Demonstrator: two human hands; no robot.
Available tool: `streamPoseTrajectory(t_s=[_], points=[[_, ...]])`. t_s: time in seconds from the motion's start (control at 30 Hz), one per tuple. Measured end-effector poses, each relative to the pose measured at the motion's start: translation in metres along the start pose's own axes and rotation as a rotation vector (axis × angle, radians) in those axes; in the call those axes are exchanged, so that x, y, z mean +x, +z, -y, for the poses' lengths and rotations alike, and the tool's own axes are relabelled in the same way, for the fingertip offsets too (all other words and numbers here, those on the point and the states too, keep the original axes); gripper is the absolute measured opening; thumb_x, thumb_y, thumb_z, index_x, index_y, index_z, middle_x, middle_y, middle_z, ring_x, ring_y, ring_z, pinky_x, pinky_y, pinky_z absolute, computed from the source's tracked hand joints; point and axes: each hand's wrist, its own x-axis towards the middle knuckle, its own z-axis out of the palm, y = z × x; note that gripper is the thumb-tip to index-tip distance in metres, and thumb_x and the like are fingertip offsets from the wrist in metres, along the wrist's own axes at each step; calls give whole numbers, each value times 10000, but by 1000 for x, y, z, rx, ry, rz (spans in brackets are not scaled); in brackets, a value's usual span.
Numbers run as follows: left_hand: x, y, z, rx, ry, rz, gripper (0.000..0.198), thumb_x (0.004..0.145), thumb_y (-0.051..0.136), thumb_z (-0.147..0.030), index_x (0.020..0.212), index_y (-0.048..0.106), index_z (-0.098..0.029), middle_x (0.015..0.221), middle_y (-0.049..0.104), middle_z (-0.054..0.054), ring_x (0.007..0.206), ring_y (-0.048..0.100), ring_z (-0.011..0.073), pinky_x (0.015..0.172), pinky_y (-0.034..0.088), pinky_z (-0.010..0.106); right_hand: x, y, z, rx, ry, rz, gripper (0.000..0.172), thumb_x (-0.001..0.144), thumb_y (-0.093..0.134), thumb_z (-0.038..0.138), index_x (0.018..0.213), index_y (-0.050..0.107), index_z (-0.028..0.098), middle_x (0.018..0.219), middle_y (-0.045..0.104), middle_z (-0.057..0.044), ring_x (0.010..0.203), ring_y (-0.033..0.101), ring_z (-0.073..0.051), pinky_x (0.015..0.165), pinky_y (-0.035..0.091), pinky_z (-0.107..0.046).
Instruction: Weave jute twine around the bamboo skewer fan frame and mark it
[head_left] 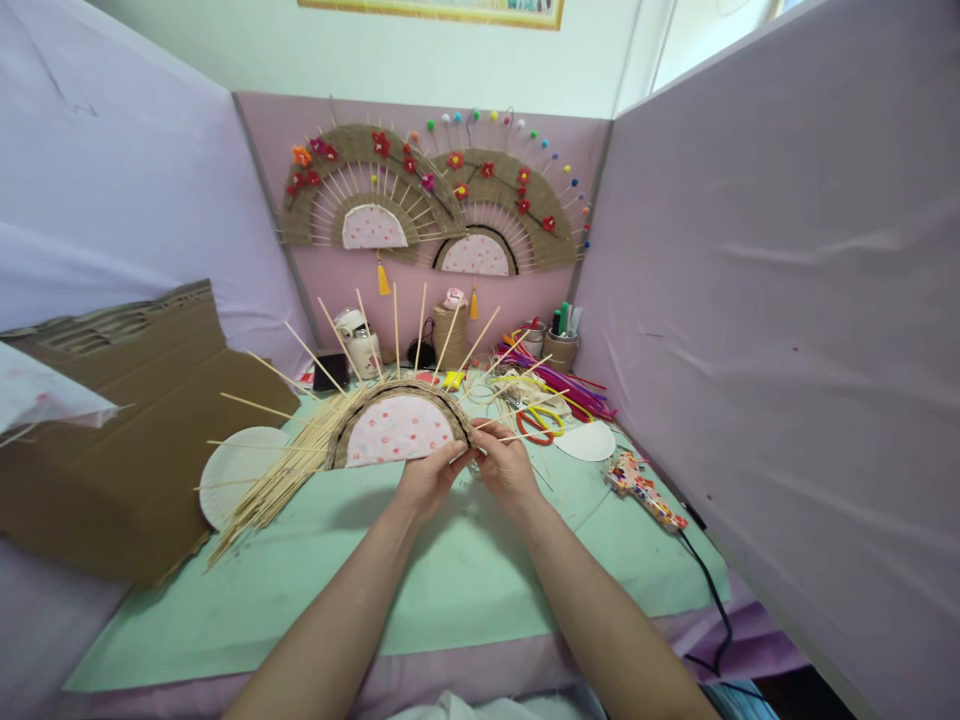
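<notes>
A half-round fan piece [397, 428], pink dotted paper edged with a brown cardboard arc, lies on the green mat [450, 580] with several thin wooden sticks [396, 330] fanning out from it. My left hand [427, 478] grips its lower right edge, fingers curled. My right hand [504, 462] is pinched close beside it on a thin stick [501, 422] at the fan's right end. The two hands nearly touch.
A bundle of loose sticks [270, 490] and a white paper plate [236, 470] lie to the left, beside brown cardboard [127, 450]. Scissors [540, 422], pipe cleaners [562, 385], a half plate [589, 440] and a glue gun [645, 490] lie right. Two finished fans [427, 190] hang behind.
</notes>
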Motion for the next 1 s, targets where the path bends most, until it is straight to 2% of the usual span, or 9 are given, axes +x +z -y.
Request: streamPoseTrajectory(t_s=[0.2,0.3,0.43,0.57,0.73,0.8,0.87,1.0], points=[[0,-2,-4,-25,-19,52,266,674,693,-76,931,702,-143,972,719,44,931,640,174,930,463,334,-2,4,4,-6,-22,75,338,601,761,218,932,694,220,845,651,-3,794,575,-146,764,447,-272],[-1,-5,-10,-28,-62,101,213,720,675,-122,931,700,-119,985,715,74,947,638,184,918,466,323,-7,-4,9,-153,-63,102,438,608,764,229,1034,666,246,902,627,-10,838,554,-157,775,446,-281],[-1,-10,-11,-49,-103,157,252,757,673,-191,1003,679,-135,1046,697,83,962,634,195,911,470,347,-21,-21,16,-351,-122,127,440,638,758,240,1066,656,252,998,596,-30,928,525,-168,771,440,-263],[-3,-13,-6,-21,-101,205,340,734,700,-181,1071,652,-183,1064,689,69,1003,620,221,910,471,392,-32,-23,13,-249,-179,27,420,648,749,272,1057,657,249,937,619,-26,862,551,-155,745,447,-265],[-6,-10,-2,41,-144,264,321,714,711,-150,1032,668,-154,1063,686,98,1009,614,225,876,490,359,-36,-4,0,-8,-125,-167,257,622,759,297,851,687,207,842,677,-24,764,597,-150,738,464,-299],[-7,-7,-1,32,-139,239,325,693,722,-128,1013,665,-148,1045,691,98,973,626,218,836,508,338,-36,1,-4,-2,-136,-220,231,612,766,293,800,684,188,806,684,-25,733,596,-149,719,466,-300],[-7,-2,0,-31,-117,135,327,690,719,-123,1008,652,-161,1000,703,76,904,646,198,778,529,312,-35,1,-7,-40,-172,-296,217,620,765,299,774,681,170,770,679,-24,693,580,-137,680,458,-283],[-3,4,1,-234,-130,-83,243,796,606,-181,1038,614,-167,948,714,68,828,669,181,702,559,298,-32,-5,-10,-135,-213,-394,210,646,753,323,742,673,153,812,677,-33,670,559,-122,619,431,-255]])
